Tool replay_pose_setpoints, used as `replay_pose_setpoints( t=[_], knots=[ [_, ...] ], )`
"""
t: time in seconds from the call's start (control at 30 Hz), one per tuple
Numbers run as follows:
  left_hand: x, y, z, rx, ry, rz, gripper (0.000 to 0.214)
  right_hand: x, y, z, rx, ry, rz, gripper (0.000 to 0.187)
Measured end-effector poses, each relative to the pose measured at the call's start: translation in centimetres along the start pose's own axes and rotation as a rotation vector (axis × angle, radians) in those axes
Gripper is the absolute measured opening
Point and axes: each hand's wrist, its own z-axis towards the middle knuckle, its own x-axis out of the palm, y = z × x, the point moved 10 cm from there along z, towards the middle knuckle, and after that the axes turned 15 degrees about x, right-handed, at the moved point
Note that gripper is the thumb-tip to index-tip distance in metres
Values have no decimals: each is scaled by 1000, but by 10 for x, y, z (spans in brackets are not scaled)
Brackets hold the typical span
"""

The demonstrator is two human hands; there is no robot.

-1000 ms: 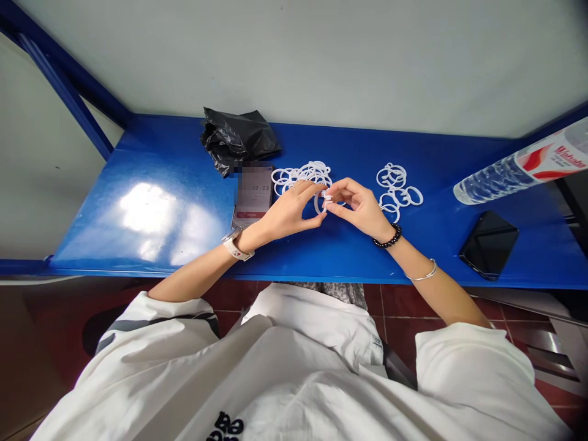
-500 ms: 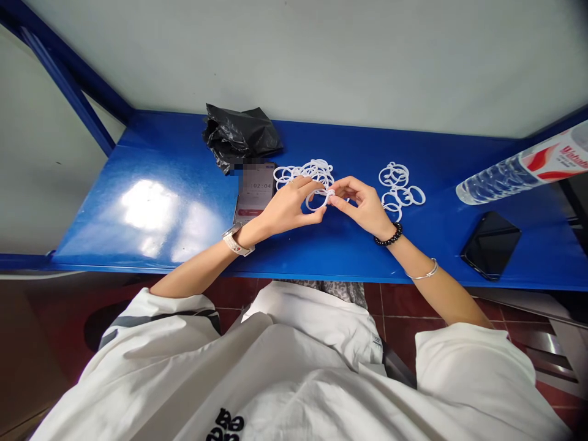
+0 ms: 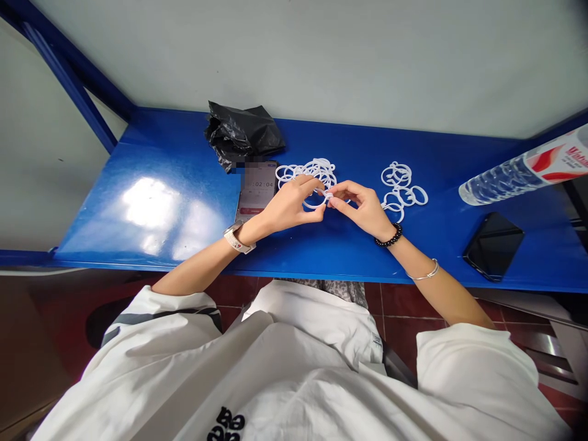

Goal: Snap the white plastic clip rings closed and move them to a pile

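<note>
My left hand (image 3: 296, 204) curls around a white plastic ring (image 3: 313, 206) and grips it between thumb and fingers. From the other side, my right hand (image 3: 361, 205) pinches the small looped end of the same ring, where the fingertips hide the detail. The two hands nearly meet just above the blue table (image 3: 294, 254). Behind my left hand lies a heap of white rings (image 3: 316, 166). A smaller group of white rings (image 3: 397, 177) rests to the right of my right hand.
A crumpled black plastic bag (image 3: 245, 131) sits at the back left, with a phone showing a timer (image 3: 257, 190) in front of it. On the right stand a water bottle (image 3: 505, 177) and a dark phone (image 3: 495, 246) lying flat. A wall (image 3: 321, 61) rises behind the table.
Both hands stay in nearly the same place, with the fingers shifting slightly at the ring's looped end. The ring has tilted a little. The whole view has shifted slightly.
</note>
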Motion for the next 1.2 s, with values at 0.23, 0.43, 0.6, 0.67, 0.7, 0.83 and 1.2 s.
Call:
replay_pose_setpoints(
  t=[0.23, 0.43, 0.6, 0.67, 0.7, 0.83, 1.2],
  knots=[
    [-6, 4, -2, -35, -70, -42, 27, -7, 5, 0, -4, -48, -22, 34],
    [-17, 10, -2, -88, -175, -139, 35, -12, 9, -1, -18, -69, 24, 36],
    [-17, 16, -4, -180, -193, -243, 43, -11, 11, -2, -27, -57, 52, 34],
    [-15, 16, -3, -196, -171, -295, 43, -11, 11, -2, -21, -54, 59, 35],
    [-14, 15, -2, -194, -160, -318, 42, -11, 11, -3, -15, -51, 60, 37],
    [-10, 12, 0, -174, -115, -364, 41, -8, 10, -3, 11, -26, 56, 41],
    [-1, 1, 3, -138, -7, -416, 46, 7, 15, -9, -37, 94, 30, 29]
  ],
)
